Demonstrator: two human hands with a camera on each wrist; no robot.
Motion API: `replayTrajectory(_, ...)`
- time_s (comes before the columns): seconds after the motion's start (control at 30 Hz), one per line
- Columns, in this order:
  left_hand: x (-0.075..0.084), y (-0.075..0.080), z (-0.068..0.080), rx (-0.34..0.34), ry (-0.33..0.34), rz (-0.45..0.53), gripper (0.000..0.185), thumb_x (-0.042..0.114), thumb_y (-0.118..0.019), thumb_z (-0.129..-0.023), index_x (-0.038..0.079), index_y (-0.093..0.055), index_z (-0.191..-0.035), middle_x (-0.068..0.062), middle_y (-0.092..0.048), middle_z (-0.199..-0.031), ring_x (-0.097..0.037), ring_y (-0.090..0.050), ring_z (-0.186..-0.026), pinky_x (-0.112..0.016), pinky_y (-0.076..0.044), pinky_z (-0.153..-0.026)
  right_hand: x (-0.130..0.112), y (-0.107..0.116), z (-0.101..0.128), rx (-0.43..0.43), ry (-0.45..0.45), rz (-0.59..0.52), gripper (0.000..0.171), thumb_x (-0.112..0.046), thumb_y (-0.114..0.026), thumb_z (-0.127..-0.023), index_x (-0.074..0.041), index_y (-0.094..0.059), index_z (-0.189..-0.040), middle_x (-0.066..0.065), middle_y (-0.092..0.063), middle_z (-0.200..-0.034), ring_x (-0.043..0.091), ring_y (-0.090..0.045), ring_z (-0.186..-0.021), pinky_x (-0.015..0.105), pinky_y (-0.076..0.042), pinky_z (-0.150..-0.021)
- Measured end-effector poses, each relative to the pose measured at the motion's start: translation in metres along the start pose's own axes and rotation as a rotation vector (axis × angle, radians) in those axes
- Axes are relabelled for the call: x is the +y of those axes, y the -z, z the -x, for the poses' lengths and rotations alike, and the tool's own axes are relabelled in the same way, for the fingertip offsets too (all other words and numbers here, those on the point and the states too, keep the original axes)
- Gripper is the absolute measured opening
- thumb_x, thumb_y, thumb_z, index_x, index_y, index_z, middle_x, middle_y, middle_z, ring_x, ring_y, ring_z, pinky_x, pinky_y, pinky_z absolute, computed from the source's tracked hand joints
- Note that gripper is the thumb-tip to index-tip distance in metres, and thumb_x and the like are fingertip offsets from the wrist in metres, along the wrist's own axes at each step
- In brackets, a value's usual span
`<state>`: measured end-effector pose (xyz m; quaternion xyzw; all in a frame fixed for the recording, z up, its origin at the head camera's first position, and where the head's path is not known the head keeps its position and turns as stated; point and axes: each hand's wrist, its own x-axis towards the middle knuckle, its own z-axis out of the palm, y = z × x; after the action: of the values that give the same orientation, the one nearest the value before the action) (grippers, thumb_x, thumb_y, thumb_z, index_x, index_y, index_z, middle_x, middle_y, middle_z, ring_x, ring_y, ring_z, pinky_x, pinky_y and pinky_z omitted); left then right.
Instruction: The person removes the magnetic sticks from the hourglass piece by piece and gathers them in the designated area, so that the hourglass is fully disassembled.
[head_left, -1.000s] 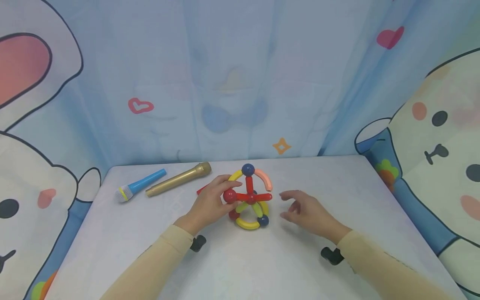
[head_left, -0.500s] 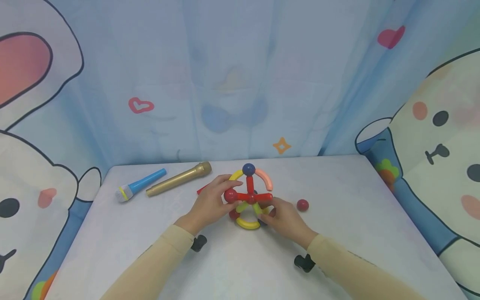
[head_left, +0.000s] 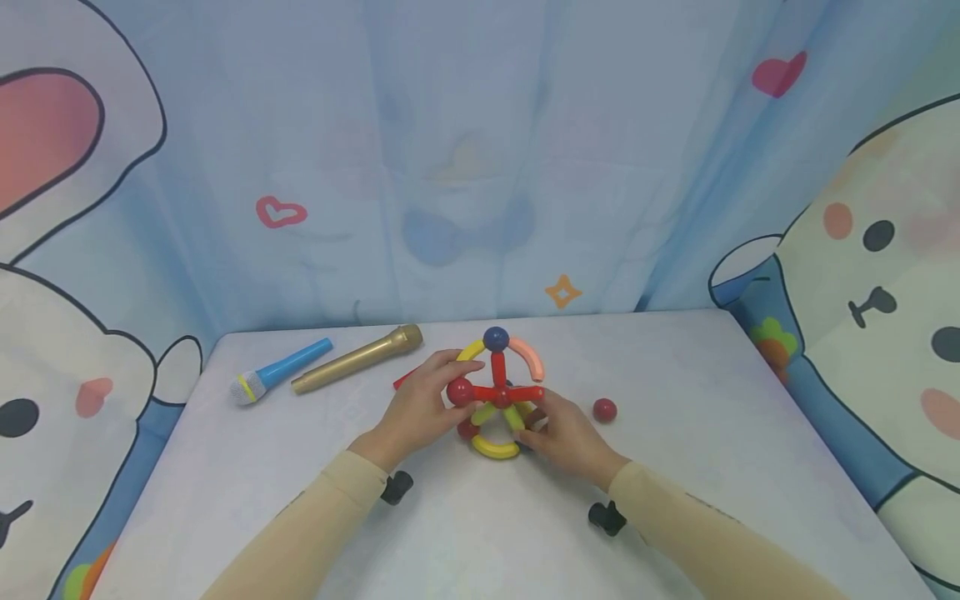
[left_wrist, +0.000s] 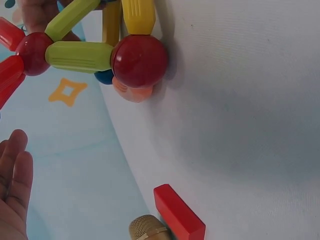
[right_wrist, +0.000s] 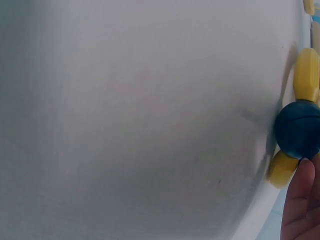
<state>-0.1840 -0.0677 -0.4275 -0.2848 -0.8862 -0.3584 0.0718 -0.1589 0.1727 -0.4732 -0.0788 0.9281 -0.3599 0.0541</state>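
A toy structure of magnetic balls and sticks [head_left: 501, 392] stands on the white table. My left hand [head_left: 420, 408] grips it at the red ball [head_left: 461, 392] on its left. Low on the right side, my right hand [head_left: 570, 437] holds the structure, its fingers covering the blue ball there in the head view. A thumb or fingertip lies against that blue ball [right_wrist: 297, 130] in the right wrist view. Two green sticks [left_wrist: 80, 55] and a lower red ball [left_wrist: 140, 61] show in the left wrist view. A blue ball [head_left: 496, 339] tops the structure, joining yellow and pink curved sticks [head_left: 528, 358].
A loose red ball [head_left: 604, 410] lies right of the structure. A blue toy microphone [head_left: 285, 367] and a gold one [head_left: 358, 360] lie at the back left. A red block [left_wrist: 179, 212] sits near the gold microphone. A cartoon curtain [head_left: 465, 167] hangs behind the table.
My right hand has moved left from beside the structure onto its lower right side. The loose red ball now shows on the table to the right. My left hand keeps its hold.
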Motion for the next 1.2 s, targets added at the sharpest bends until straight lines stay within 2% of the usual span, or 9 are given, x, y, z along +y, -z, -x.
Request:
replayTrajectory(0.23,-0.002,0.0,0.001,0.014,-0.023,0.013,0.055,0.016,-0.084,-0.081,0.021,-0.063,-0.132,-0.005,-0.053,-0.136,-0.022,-0.057,-0.121,-0.033,-0.056,-0.083,0.005,0.002,-0.006,-0.018,0.02,0.039,0.059,-0.018,-0.085,-0.081,-0.016,-0.056,-0.133,0.002,-0.066,-0.115,0.022,-0.065,-0.1,0.04,-0.057,-0.082)
replayTrajectory(0.43,-0.004,0.0,0.002,0.027,-0.029,0.008,0.057,0.012,-0.084,-0.08,0.022,-0.064,-0.133,-0.005,-0.053,-0.135,-0.018,-0.065,-0.102,-0.023,-0.055,-0.069,0.007,0.006,-0.015,-0.042,0.033,0.041,0.053,-0.015,-0.082,-0.084,-0.017,-0.057,-0.132,0.002,-0.065,-0.119,0.026,-0.063,-0.107,0.043,-0.055,-0.086)
replayTrajectory(0.53,-0.004,0.0,0.002,0.024,-0.019,0.005,0.058,0.01,-0.083,-0.08,0.024,-0.064,-0.132,-0.004,-0.052,-0.134,-0.016,-0.066,-0.096,-0.02,-0.053,-0.066,0.007,0.007,-0.017,-0.052,0.033,0.035,0.052,-0.014,-0.08,-0.086,-0.017,-0.057,-0.133,0.003,-0.064,-0.123,0.027,-0.062,-0.111,0.045,-0.054,-0.088)
replayTrajectory(0.83,-0.002,0.0,0.004,0.015,-0.01,-0.012,0.06,0.013,-0.083,-0.082,0.024,-0.06,-0.137,-0.003,-0.052,-0.133,-0.019,-0.063,-0.104,-0.022,-0.054,-0.07,0.008,0.011,-0.018,-0.039,0.036,0.046,0.05,-0.014,-0.079,-0.087,-0.016,-0.057,-0.132,0.003,-0.064,-0.123,0.027,-0.059,-0.117,0.048,-0.051,-0.093)
replayTrajectory(0.9,-0.001,0.0,0.005,0.018,-0.01,-0.026,0.06,0.014,-0.083,-0.082,0.025,-0.06,-0.137,-0.003,-0.052,-0.133,-0.018,-0.063,-0.104,-0.024,-0.055,-0.072,0.006,0.015,-0.016,-0.034,0.031,0.009,0.053,-0.014,-0.08,-0.086,-0.015,-0.057,-0.133,0.004,-0.064,-0.123,0.027,-0.059,-0.116,0.047,-0.052,-0.093)
replayTrajectory(1.03,-0.001,-0.001,0.005,0.022,-0.012,-0.063,0.062,0.015,-0.083,-0.081,0.026,-0.059,-0.137,-0.003,-0.052,-0.134,-0.018,-0.063,-0.104,-0.026,-0.056,-0.075,0.0,0.032,-0.012,-0.029,0.049,-0.109,0.069,-0.012,-0.082,-0.083,-0.017,-0.048,-0.143,0.004,-0.061,-0.128,0.028,-0.058,-0.117,0.045,-0.053,-0.091)
replayTrajectory(1.1,-0.002,-0.001,0.005,0.023,-0.012,-0.073,0.063,0.015,-0.084,-0.08,0.026,-0.059,-0.138,-0.003,-0.052,-0.134,-0.019,-0.063,-0.104,-0.027,-0.056,-0.076,-0.002,0.041,-0.012,-0.023,0.082,-0.165,0.077,-0.01,-0.082,-0.082,-0.019,-0.043,-0.148,0.004,-0.058,-0.132,0.029,-0.058,-0.117,0.044,-0.053,-0.09)
replayTrajectory(1.2,-0.002,-0.001,0.004,0.024,-0.01,-0.066,0.064,0.014,-0.083,-0.08,0.025,-0.059,-0.138,-0.003,-0.052,-0.134,-0.022,-0.064,-0.105,-0.029,-0.056,-0.076,-0.005,0.054,-0.015,-0.005,0.162,-0.187,0.083,-0.006,-0.081,-0.082,-0.022,-0.038,-0.152,0.006,-0.055,-0.135,0.027,-0.06,-0.113,0.044,-0.054,-0.088)
